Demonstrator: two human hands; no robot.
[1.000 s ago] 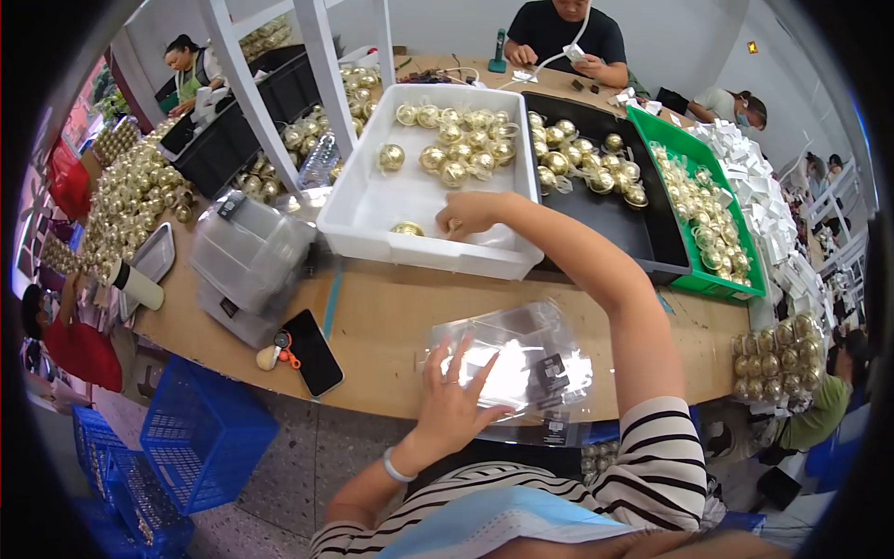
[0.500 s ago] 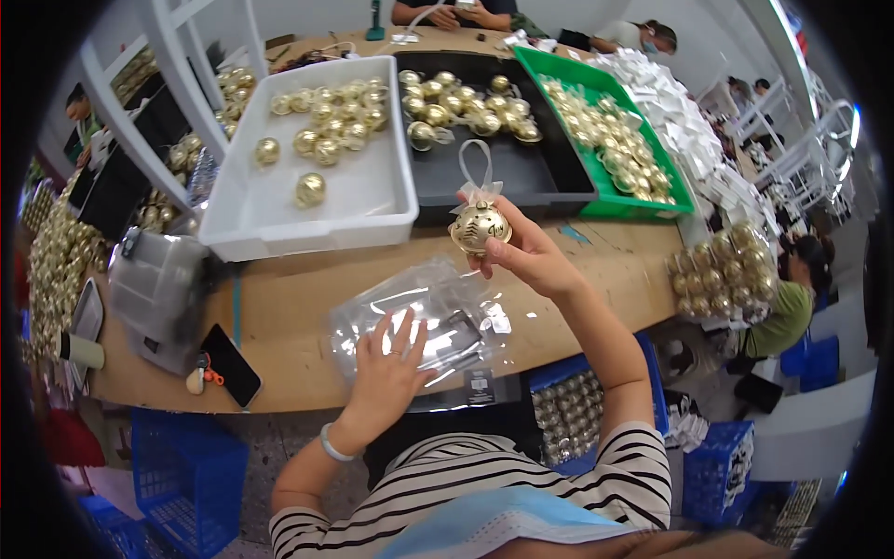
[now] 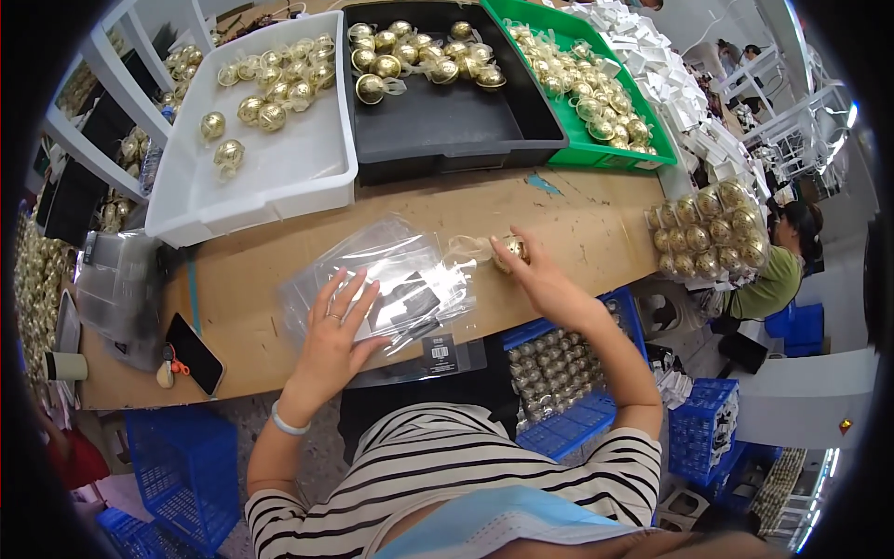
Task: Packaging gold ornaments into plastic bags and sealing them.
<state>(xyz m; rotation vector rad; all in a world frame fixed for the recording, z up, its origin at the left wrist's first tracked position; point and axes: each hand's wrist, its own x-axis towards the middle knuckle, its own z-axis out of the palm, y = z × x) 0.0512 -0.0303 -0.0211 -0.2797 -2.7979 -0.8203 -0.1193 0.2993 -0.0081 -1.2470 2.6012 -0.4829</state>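
My left hand lies flat with its fingers spread over a stack of clear plastic packaging on the table. A dark printed panel with a white label shows at the packaging's near edge. Right of the stack, my right hand has its thumb and fingers round a gold ball ornament, low at the tabletop. A sheer ribbon loop trails from the ornament to the left, toward the packaging. The fingers partly cover the ornament.
Across the back stand a white tray, a black tray and a green tray, all holding gold ornaments. White tags pile at right, near a packed clear box of ornaments. A phone lies left. Blue crates stand below.
My right hand has lowered the ornament from in front of the black tray to the tabletop beside the packaging. My left hand stays on the packaging. The view has shifted.
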